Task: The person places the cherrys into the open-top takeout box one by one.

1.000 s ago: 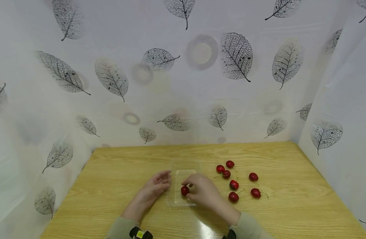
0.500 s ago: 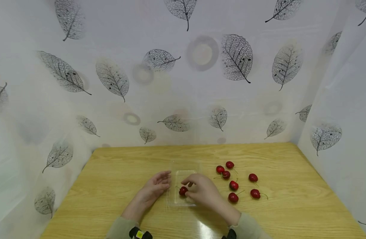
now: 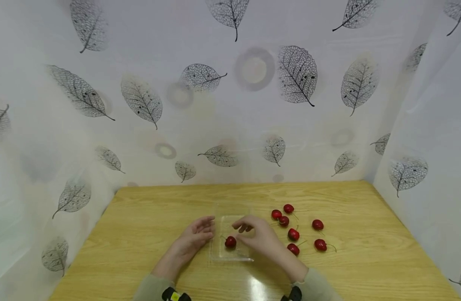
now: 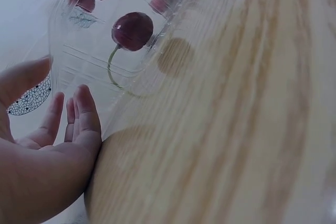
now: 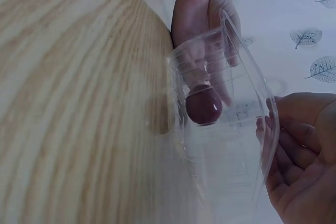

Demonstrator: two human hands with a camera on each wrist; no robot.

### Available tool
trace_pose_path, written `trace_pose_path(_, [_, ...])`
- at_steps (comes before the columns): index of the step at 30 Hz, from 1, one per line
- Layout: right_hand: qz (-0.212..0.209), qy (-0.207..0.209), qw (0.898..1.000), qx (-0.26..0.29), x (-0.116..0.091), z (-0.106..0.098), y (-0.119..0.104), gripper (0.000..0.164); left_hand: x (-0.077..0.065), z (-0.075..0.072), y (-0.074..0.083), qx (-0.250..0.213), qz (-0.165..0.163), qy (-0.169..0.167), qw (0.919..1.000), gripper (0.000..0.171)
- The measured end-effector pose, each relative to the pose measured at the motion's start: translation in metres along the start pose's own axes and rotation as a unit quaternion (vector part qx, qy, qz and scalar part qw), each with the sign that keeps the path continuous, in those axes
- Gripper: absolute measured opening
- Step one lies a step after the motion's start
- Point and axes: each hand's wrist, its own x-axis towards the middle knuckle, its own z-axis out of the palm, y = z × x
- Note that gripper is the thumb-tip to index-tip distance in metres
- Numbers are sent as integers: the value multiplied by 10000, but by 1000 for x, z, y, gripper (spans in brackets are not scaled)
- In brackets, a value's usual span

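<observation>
A clear plastic box [image 3: 232,258] stands on the table between both hands. Inside it lies a dark red cherry [image 3: 230,242], its curved stem visible in the left wrist view. Along the box's left side the left hand [image 3: 192,239] rests with relaxed fingers, its fingertips [image 4: 84,95] right at the transparent wall. Over the right rim hovers the right hand [image 3: 259,239], thumb and fingers parted and holding nothing. In the right wrist view, its fingertips [image 5: 269,124] appear at the box edge, apart from the cherry [image 5: 203,105].
Several stemmed cherries lie loose on the wooden table [image 3: 155,209] to the right of the box, among them one cherry [image 3: 320,245] farther out and one [image 3: 293,249] near the right wrist. A white leaf-print sheet [image 3: 245,117] encloses the table's back and sides.
The right hand has let go of the cherry, which now lies on the box floor, and has drawn back slightly to the right. The left hand has stayed in place.
</observation>
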Motion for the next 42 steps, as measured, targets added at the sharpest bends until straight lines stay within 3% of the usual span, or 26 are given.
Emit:
trace_pose_path(6, [-309,332,9988,178,-1,-10,7,24,0,2,1,48,-10,27,10000,72])
trace_pose_path(10, [-290,563,9979,94,-3,-18,12,24,0,3,3,37,-22,-3,10000,70])
trace_pose_path(18, [92,755,9971,27,-13,-38,25,24,-3,5,5,-89,-92,-96,9999,72])
trace_pose_path(27, [749,882,9923,448,-26,-68,40,24,-4,5,6,-109,-102,-158,9998,72])
trace_pose_path(32, [1047,1016,9888,316,-33,-82,44,26,-4,4,5,-70,-102,-182,9998,72])
trace_pose_path(42, [1031,1333,9857,-23,-45,-105,58,25,-3,3,4,-115,-99,-181,9997,72])
